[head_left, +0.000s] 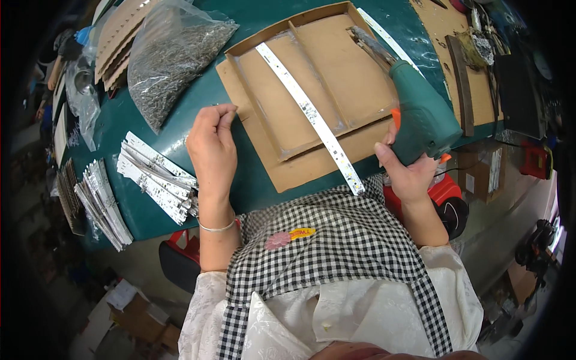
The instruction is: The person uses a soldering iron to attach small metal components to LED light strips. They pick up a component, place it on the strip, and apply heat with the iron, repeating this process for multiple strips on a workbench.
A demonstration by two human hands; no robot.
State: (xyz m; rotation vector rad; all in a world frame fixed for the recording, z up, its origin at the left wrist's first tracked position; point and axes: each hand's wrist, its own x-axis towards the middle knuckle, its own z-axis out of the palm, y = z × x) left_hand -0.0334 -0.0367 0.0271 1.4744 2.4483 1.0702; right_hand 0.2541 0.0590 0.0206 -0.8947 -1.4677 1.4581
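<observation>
A long white LED circuit strip lies slantwise across a shallow cardboard tray, its near end sticking out past the tray toward my apron. My right hand is wrapped round a green hand-held power tool with orange parts, held over the tray's right side. The tool's front end points to the far left, beside some dark slender tools. To the left of the tray, my left hand is closed in a pinch above the table; whatever its fingertips hold is too small to name.
A clear plastic bag full of small metal pieces, likely screws, sits at the far left, by stacked cardboard pieces. Bundles of white strips lie near the table's left front edge. Another white strip rests behind the tool. A dark bar lies right.
</observation>
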